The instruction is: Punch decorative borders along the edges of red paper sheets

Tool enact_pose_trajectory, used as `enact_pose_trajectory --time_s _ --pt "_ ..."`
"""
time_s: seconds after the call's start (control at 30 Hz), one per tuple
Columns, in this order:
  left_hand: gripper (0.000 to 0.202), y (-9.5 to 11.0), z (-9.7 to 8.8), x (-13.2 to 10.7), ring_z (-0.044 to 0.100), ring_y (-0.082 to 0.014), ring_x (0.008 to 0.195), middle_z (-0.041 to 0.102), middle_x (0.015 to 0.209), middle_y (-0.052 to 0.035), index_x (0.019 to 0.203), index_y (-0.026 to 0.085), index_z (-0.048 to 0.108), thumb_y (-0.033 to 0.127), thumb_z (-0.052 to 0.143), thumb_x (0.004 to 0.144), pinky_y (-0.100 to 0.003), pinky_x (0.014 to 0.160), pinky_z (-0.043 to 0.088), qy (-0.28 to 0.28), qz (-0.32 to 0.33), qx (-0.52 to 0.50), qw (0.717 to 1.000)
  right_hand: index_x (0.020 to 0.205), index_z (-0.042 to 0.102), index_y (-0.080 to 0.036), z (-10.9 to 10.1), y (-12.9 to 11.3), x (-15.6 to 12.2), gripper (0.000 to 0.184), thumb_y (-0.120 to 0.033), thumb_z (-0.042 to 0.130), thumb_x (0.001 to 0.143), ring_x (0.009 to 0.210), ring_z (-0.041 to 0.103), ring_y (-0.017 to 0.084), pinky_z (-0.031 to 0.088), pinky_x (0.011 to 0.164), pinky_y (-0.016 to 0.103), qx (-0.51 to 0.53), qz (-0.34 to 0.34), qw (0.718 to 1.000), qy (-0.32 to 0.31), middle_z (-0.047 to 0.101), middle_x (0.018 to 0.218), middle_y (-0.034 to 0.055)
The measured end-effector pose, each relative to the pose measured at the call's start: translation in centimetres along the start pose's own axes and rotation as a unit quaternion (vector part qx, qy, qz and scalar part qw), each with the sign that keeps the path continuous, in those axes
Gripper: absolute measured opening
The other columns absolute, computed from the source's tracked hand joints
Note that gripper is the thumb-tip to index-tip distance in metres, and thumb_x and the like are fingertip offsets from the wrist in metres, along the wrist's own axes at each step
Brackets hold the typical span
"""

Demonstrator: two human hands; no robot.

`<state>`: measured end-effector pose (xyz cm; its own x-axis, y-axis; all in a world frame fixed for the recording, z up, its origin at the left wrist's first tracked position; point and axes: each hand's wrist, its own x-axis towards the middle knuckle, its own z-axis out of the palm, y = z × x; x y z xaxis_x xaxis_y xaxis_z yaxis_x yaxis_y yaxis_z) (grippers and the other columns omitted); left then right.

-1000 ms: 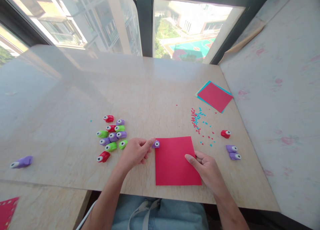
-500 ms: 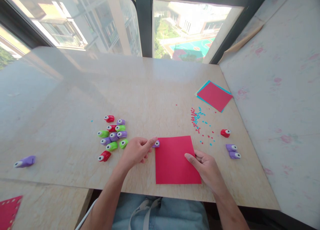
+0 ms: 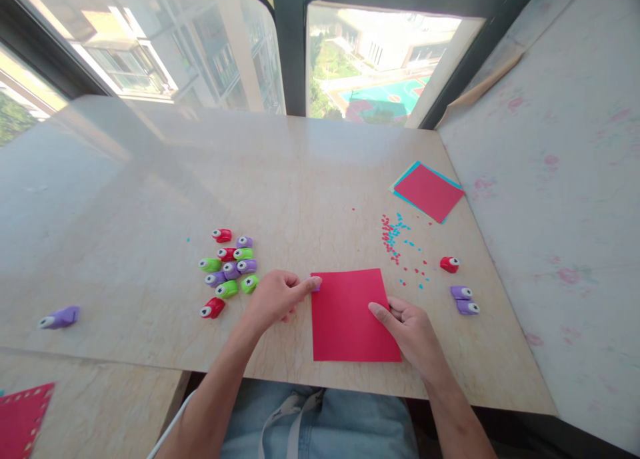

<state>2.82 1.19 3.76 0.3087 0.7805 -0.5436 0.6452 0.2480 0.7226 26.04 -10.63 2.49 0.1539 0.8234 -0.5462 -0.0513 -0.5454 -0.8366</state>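
Observation:
A square sheet of red paper lies near the table's front edge. My right hand grips its right edge, thumb on top and fingers beneath. At the sheet's upper left corner, my left hand is closed on a small purple craft punch, with the thumb pressed over its top. Only a sliver of that punch shows; the thumb and fingers hide the rest. To the left of this hand sits a group of several small punches in red, purple and green.
Red and blue paper bits are scattered beyond the sheet. A stack of coloured paper lies back right. A red punch and two purple punches are at right. A larger purple punch and a hole-edged red sheet are left.
My left thumb has moved slightly right and now covers the round top of the purple punch, which showed before. My right hand keeps its hold on the paper. The view has shifted slightly.

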Motion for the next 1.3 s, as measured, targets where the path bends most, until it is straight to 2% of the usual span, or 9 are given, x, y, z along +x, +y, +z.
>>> enact_pose_trajectory --time_s 0.17,0.47,0.63,0.87,1.07,1.3 --pt "0.057 0.3 0.3 0.1 0.047 -0.0127 0.035 0.045 0.043 0.0024 0.057 0.019 0.049 0.073 0.055 0.075 -0.021 0.035 0.032 -0.015 -0.025 0.001 1.000 0.109 0.072 -0.019 0.1 0.0 0.1 0.053 -0.062 0.067 0.080 0.089 0.074 0.031 0.062 0.072 0.040 -0.015 -0.006 1.000 0.008 0.078 0.097 0.0095" --pt "0.052 0.5 0.9 0.7 0.044 -0.0129 0.033 0.034 0.039 0.0047 0.051 0.022 0.035 0.060 0.046 0.084 -0.024 0.038 0.026 -0.030 0.016 0.048 0.998 0.103 0.073 -0.018 0.1 0.1 0.1 0.048 -0.060 0.066 0.081 0.081 0.074 0.031 0.060 0.063 0.036 -0.062 -0.025 0.997 0.030 0.078 0.093 0.0106" --pt "0.052 1.2 0.5 0.9 0.040 -0.0132 0.033 0.029 0.036 0.0048 0.047 0.023 0.030 0.055 0.048 0.084 -0.025 0.040 0.026 -0.046 0.003 0.071 0.996 0.102 0.072 -0.017 0.2 -0.3 -0.1 0.046 -0.058 0.064 0.083 0.079 0.074 0.030 0.059 0.061 0.036 -0.074 -0.033 0.996 0.036 0.078 0.092 0.0101" --pt "0.050 2.9 0.1 1.1 0.042 -0.0143 0.036 0.040 0.034 0.0011 0.045 0.021 0.042 0.044 0.047 0.089 -0.028 0.047 0.030 -0.065 -0.034 0.166 0.983 0.101 0.073 -0.017 0.3 0.0 0.3 0.048 -0.060 0.066 0.080 0.083 0.074 0.031 0.060 0.065 0.037 -0.073 -0.053 0.995 0.039 0.078 0.094 0.0105" --pt "0.044 3.9 0.1 1.1 0.050 -0.0176 0.043 0.044 0.038 -0.0014 0.055 0.018 0.055 0.042 0.045 0.091 -0.028 0.052 0.036 -0.067 -0.051 0.229 0.970 0.102 0.074 -0.017 0.1 0.5 0.6 0.051 -0.061 0.068 0.078 0.088 0.074 0.033 0.061 0.070 0.040 -0.066 -0.070 0.994 0.042 0.078 0.095 0.0116" --pt "0.040 4.2 0.1 1.4 0.053 -0.0185 0.043 0.048 0.044 -0.0028 0.057 0.017 0.055 0.041 0.048 0.089 -0.029 0.052 0.038 -0.069 -0.057 0.250 0.964 0.102 0.074 -0.015 0.0 1.0 0.8 0.051 -0.060 0.068 0.078 0.088 0.074 0.033 0.061 0.071 0.041 -0.077 -0.094 0.992 0.045 0.078 0.094 0.0120"
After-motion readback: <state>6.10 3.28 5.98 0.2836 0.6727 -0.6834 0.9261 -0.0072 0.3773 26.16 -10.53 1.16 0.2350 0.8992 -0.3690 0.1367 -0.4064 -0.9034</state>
